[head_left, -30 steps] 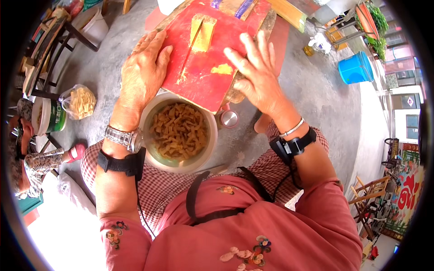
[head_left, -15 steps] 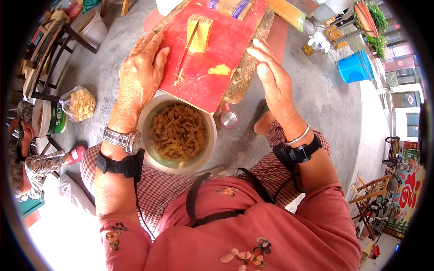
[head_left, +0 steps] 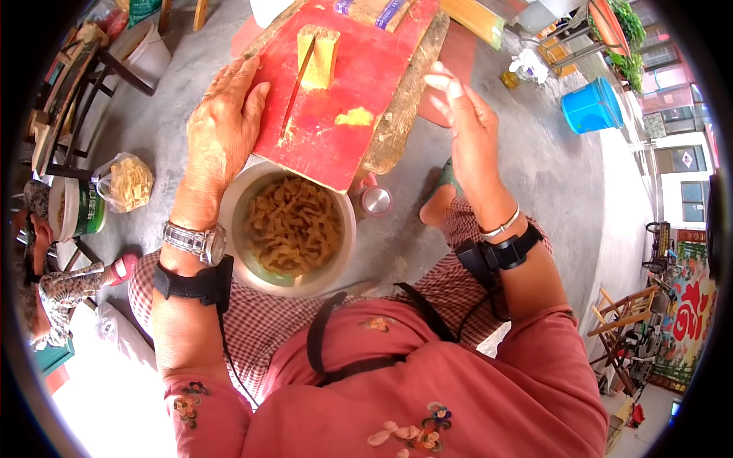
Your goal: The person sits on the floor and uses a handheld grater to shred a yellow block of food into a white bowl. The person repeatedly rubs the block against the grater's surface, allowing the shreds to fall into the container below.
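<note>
Round whitish bowl (head_left: 350, 233) of brown strips (head_left: 294, 225). Flat, scuffed red rectangular board (head_left: 317, 153), near corner over the bowl, with slotted yellow block (head_left: 324, 67). Left hand (head_left: 222, 126): open, against board's left edge. Right hand (head_left: 475, 137): loosely open, seemingly empty (formerly spread over the board, one second ago), now right of it.

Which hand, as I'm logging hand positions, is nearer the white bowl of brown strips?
Left. The left hand is by the left edge of the red board, just above and left of the white bowl; the right hand is farther off, above and right of the bowl.
</note>
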The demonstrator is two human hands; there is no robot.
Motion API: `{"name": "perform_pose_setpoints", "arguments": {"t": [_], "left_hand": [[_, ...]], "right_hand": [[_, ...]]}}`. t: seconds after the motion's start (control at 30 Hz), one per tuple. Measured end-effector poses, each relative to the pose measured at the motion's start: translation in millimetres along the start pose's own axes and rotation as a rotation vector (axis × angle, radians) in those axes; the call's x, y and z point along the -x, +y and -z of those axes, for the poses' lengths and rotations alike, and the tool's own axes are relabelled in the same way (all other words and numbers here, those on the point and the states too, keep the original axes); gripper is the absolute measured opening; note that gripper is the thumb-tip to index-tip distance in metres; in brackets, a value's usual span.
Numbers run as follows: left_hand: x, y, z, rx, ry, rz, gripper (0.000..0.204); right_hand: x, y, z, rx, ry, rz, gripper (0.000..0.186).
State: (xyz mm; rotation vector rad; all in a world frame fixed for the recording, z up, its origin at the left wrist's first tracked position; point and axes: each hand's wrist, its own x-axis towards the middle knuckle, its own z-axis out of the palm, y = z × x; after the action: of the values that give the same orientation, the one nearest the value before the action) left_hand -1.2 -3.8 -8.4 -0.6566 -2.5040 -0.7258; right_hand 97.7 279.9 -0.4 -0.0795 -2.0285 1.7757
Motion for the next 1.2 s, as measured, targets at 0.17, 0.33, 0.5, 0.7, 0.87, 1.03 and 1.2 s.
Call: {"name": "perform_pose_setpoints", "arguments": {"t": [0.17, 0.33, 0.5, 0.7, 0.87, 1.03, 1.2], "left_hand": [[4, -1, 2, -0.004, -0.007, -0.003, 0.038], [-1, -8, 8, 0.065, -0.039, -0.053, 0.039], [3, 19, 18, 0.068, -0.060, 0.010, 0.035], [1, 4, 11, 0.085, -0.016, -0.051, 0.036], [2, 10, 18, 0.027, -0.048, -0.056, 0.036], [-1, -6, 10, 0.074, -0.082, 0.025, 0.040], [2, -5, -1, -0.056, 0.017, -0.045, 0.042]], "right_hand": [[-6, 12, 18, 0.163, 0.152, -0.088, 0.036], [-15, 42, 33, 0.087, 0.173, -0.080, 0.027], [-15, 67, 37, 0.273, 0.078, -0.043, 0.046], [-25, 139, 44, 0.100, -0.070, -0.201, 0.060], [-14, 113, 24, 0.669, -0.415, -0.038, 0.028], [22, 74, 17, 0.785, -0.978, 0.109, 0.033], [33, 42, -3, 0.989, -1.095, -0.047, 0.034]]}}
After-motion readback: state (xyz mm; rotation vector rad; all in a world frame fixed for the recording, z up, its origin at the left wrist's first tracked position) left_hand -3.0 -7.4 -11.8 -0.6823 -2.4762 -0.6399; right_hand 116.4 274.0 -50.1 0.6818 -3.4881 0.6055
